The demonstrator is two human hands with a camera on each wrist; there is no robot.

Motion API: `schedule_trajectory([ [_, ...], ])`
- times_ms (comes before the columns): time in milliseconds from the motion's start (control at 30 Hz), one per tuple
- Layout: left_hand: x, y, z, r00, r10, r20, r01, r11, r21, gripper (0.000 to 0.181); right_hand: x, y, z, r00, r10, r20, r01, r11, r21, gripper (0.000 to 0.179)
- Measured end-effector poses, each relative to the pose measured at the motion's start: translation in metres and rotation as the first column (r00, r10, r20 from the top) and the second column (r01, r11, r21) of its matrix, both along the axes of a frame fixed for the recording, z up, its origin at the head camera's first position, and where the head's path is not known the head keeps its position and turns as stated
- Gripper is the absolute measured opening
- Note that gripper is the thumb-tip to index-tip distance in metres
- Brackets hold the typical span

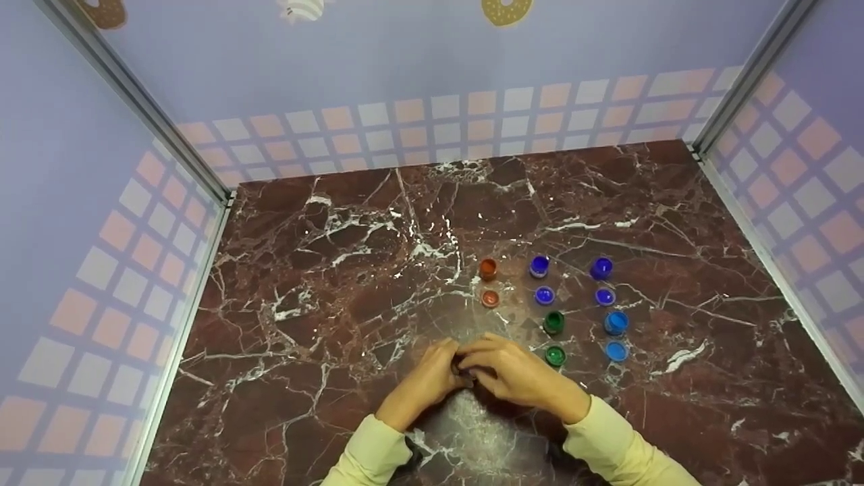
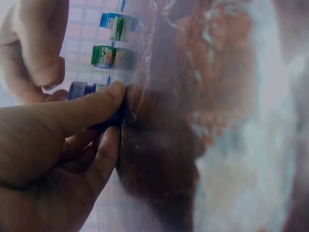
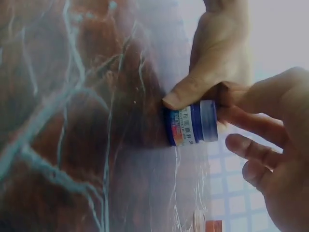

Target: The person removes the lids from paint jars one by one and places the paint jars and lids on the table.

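A small purple-blue paint jar (image 3: 186, 126) with a printed label and a ribbed cap (image 3: 208, 121) stands upright at the tabletop. My left hand (image 1: 432, 372) grips its lower body, thumb on one side and fingers on the other, as the left wrist view shows too. Over the cap hovers my right hand (image 1: 516, 371), its fingers loosely bent and spread around the cap's top. In the head view both hands mostly cover the jar. Just right of my right hand are an open green paint jar (image 1: 553, 322) and its green lid (image 1: 555, 356).
Further back stand an open orange jar (image 1: 488, 269) and two blue-violet jars, one at the middle (image 1: 539, 266), one at the right (image 1: 602, 268). A light blue jar (image 1: 615, 322) is nearer. Each has its lid in front. Patterned panels (image 1: 445, 118) enclose the marbled table (image 1: 304, 283).
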State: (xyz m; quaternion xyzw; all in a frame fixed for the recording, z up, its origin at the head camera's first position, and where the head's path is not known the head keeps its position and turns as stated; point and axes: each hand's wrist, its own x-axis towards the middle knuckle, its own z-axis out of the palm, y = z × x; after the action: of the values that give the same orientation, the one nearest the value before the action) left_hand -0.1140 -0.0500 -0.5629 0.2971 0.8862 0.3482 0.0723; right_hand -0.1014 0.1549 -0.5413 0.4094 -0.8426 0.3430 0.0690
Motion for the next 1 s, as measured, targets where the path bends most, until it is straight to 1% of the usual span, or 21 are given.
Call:
schedule_trajectory([
  [67,0.000,-0.001,-0.001,1.000,-0.001,-0.004,0.001,1.000,0.019,0.038,0.000,-0.002,0.001,0.995,-0.094,0.022,0.095,0.993,-0.073,0.020],
  [100,0.000,-0.001,-0.001,1.000,-0.001,-0.005,0.001,1.000,0.029,0.038,0.001,-0.003,0.002,0.987,-0.156,0.034,0.159,0.981,-0.108,0.017],
  [133,0.000,-0.001,-0.001,1.000,0.002,-0.004,-0.002,0.999,0.033,0.038,0.001,-0.006,0.002,0.973,-0.222,0.055,0.228,0.964,-0.138,0.014],
  [167,0.000,-0.001,-0.001,1.000,0.005,-0.003,-0.005,0.999,0.034,0.037,0.002,-0.008,0.003,0.955,-0.287,0.078,0.296,0.942,-0.159,0.012],
  [233,0.001,-0.001,-0.001,1.000,0.010,0.005,-0.010,1.000,0.028,0.038,0.003,-0.013,0.004,0.907,-0.401,0.129,0.419,0.892,-0.169,0.007],
  [300,0.001,0.000,-0.001,1.000,0.013,0.011,-0.013,1.000,0.016,0.038,0.005,-0.019,0.005,0.861,-0.484,0.158,0.504,0.852,-0.141,0.005],
  [333,0.001,0.000,-0.001,1.000,0.014,0.010,-0.014,1.000,0.011,0.038,0.006,-0.021,0.005,0.845,-0.510,0.160,0.529,0.839,-0.123,0.007],
  [400,0.002,0.000,-0.001,1.000,0.012,0.005,-0.013,1.000,0.010,0.037,0.010,-0.026,0.005,0.828,-0.546,0.130,0.558,0.826,-0.080,0.013],
  [467,0.002,0.000,-0.001,1.000,0.011,-0.013,-0.011,1.000,0.003,0.038,0.013,-0.030,0.004,0.818,-0.571,0.069,0.574,0.818,-0.036,0.018],
  [567,0.001,0.001,-0.002,1.000,0.014,-0.017,-0.014,1.000,0.001,0.037,0.018,-0.037,0.003,0.807,-0.590,-0.027,0.590,0.806,0.033,0.024],
  [700,0.000,0.001,-0.002,1.000,0.016,-0.021,-0.016,1.000,0.008,0.033,0.023,-0.046,0.000,0.787,-0.610,-0.098,0.617,0.777,0.126,0.032],
  [767,0.000,0.001,-0.002,0.999,0.007,-0.042,-0.007,1.000,0.015,0.031,0.024,-0.050,-0.001,0.776,-0.618,-0.122,0.630,0.759,0.163,0.034],
  [867,0.001,0.001,-0.004,0.997,-0.004,-0.074,0.006,1.000,0.027,0.028,0.026,-0.053,-0.003,0.771,-0.617,-0.157,0.637,0.747,0.193,0.035],
  [933,0.001,0.001,-0.005,0.996,-0.008,-0.084,0.012,0.999,0.040,0.027,0.027,-0.055,-0.004,0.775,-0.609,-0.167,0.631,0.750,0.198,0.034],
  [1000,0.000,0.001,-0.006,0.997,-0.008,-0.076,0.012,0.999,0.050,0.026,0.027,-0.055,-0.005,0.785,-0.595,-0.172,0.620,0.759,0.201,0.032],
])
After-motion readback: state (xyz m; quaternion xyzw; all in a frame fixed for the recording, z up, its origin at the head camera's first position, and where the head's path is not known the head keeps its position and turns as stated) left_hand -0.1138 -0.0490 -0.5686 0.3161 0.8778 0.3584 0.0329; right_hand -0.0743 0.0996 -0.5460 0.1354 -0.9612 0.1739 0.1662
